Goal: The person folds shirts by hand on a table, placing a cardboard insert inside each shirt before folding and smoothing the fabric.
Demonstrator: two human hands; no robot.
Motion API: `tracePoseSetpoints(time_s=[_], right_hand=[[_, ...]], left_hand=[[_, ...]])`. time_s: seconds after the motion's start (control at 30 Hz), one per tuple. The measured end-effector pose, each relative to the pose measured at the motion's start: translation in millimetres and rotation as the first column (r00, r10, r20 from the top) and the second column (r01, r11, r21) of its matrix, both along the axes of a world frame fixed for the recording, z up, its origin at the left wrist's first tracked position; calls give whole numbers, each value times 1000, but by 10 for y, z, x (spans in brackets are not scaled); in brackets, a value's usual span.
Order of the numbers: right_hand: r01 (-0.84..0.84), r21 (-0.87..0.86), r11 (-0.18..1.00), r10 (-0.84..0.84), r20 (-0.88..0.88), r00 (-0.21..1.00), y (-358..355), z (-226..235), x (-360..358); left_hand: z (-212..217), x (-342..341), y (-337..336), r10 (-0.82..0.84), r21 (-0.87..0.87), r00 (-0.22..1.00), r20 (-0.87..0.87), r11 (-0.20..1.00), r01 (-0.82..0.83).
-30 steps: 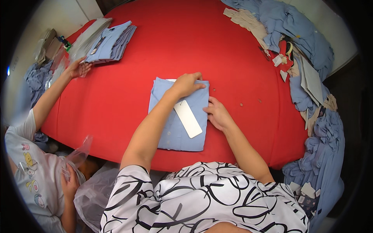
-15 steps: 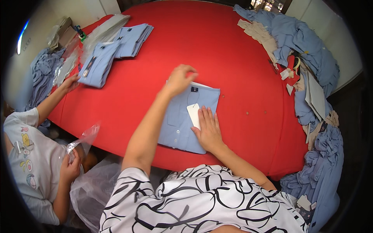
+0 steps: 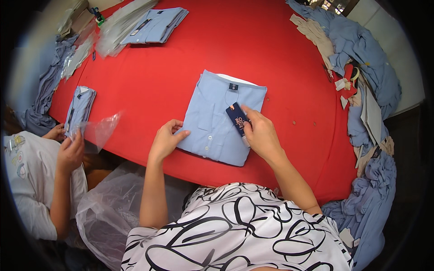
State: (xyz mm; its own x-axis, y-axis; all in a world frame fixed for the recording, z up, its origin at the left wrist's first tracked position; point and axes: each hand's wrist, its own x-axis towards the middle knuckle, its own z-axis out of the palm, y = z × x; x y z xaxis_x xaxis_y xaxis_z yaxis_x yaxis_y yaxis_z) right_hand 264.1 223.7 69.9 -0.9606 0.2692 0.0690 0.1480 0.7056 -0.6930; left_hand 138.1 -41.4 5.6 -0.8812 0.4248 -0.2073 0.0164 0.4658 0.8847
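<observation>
A folded light-blue shirt [image 3: 199, 122] lies in front of me, its white buttons and dark neck label facing up. A dark navy hang tag [image 3: 237, 116] on a thin string loop rests over its front. My right hand [image 3: 262, 137] pinches this tag along its right side. At the shirt's left edge is my left hand [image 3: 166, 141], thumb and fingers apart, the thumb touching the cloth. A co-worker's hands [image 3: 68, 147] at the left hold a clear plastic bag [image 3: 103, 131] beside another folded blue shirt [image 3: 80, 106].
A red-covered table [image 3: 235, 40] lies beneath everything. Folded shirts [image 3: 158, 25] and flat clear bags [image 3: 120, 31] are at the far left. Heaped blue garments [image 3: 361, 49] line the right edge, with scissors and paper scraps. A large plastic bag [image 3: 108, 212] hangs by my left.
My left hand has come down from the collar to the shirt's left edge. The tag now shows its dark side, held by my right hand. The co-worker has pulled one shirt nearer.
</observation>
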Motion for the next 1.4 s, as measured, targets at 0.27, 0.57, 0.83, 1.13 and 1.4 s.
tracePoseSetpoints(time_s=[0.27, 0.57, 0.83, 1.13, 1.4], right_hand=[[-65, -22, 998, 68, 218, 974, -153, -185, -66], [128, -126, 984, -114, 112, 987, 1286, -746, -897], [147, -60, 987, -140, 106, 984, 1156, -612, -848], [-120, -880, 460, 64, -102, 993, 913, -204, -278], [-74, -862, 502, 167, 13, 986, 925, -430, -383]], left_hand=[[194, 156, 100, 67, -110, 997, -49, 991, -72], [136, 181, 14, -30, -386, 999, -43, 922, 11], [233, -399, 234, -206, -82, 956, 208, 970, 227], [183, -826, 569, -398, 486, 902, 168, 829, 275], [305, -1049, 664, -349, 271, 920, 178, 916, 295]])
